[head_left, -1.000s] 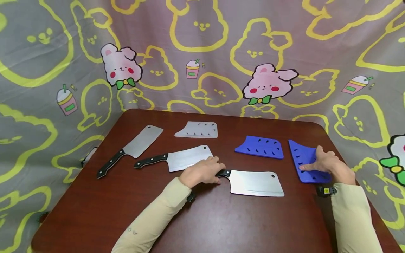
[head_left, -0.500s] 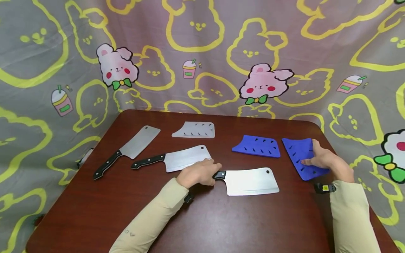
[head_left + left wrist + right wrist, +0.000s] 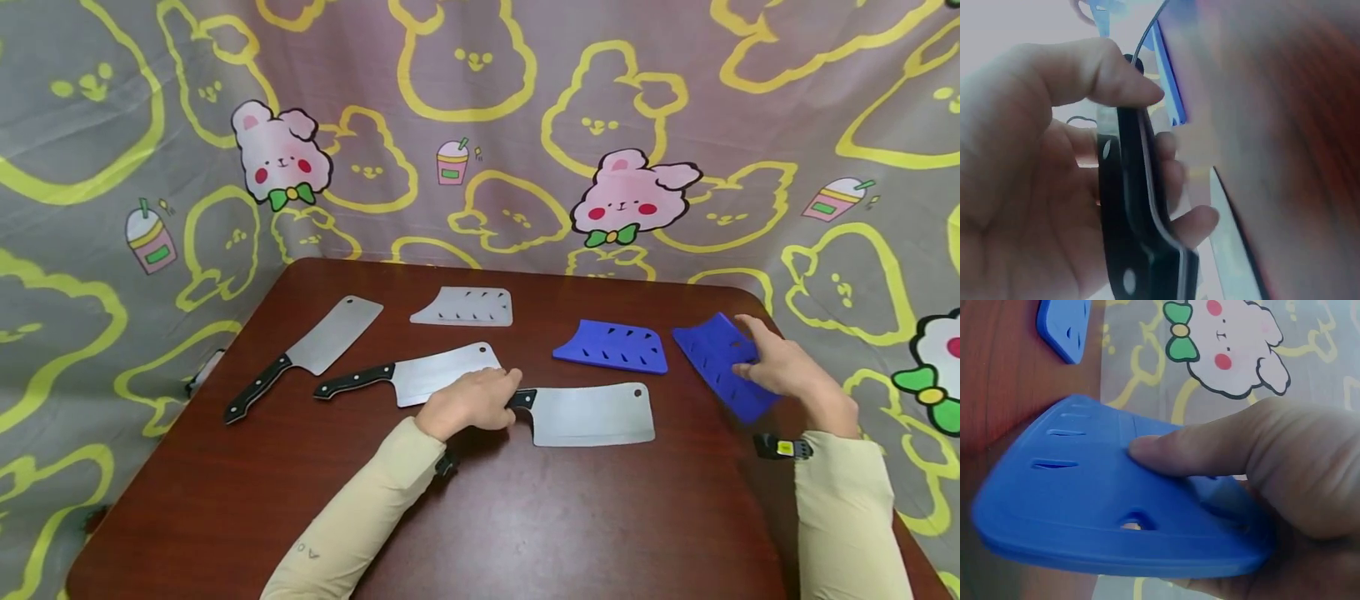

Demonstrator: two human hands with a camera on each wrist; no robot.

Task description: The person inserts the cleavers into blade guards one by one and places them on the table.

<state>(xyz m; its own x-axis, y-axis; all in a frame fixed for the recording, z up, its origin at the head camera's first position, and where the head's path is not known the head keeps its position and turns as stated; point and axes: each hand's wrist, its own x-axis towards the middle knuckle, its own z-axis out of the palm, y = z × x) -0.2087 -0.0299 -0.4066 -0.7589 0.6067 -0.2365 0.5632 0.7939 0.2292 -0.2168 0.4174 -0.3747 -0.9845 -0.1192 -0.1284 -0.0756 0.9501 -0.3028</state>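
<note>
Blue guard (image 3: 716, 358) in my right hand (image 3: 791, 371), pinched with the thumb (image 3: 1191, 450) pressing its upper face, a hold that likely keeps it steady, near the right side of the table (image 3: 600, 525). My left hand (image 3: 474, 402) grips a cleaver (image 3: 570, 417) by its black handle (image 3: 1135, 169), presumably keeping skin off the blade (image 3: 603, 414), which points rightward.

Sleeves (image 3: 843, 500) are beige, L w/ dk marks (image 3: 302, 547), poss. lettering; wrist units (image 3: 802, 449) blk, R w/ yel. patch (image 3: 784, 447).
</note>
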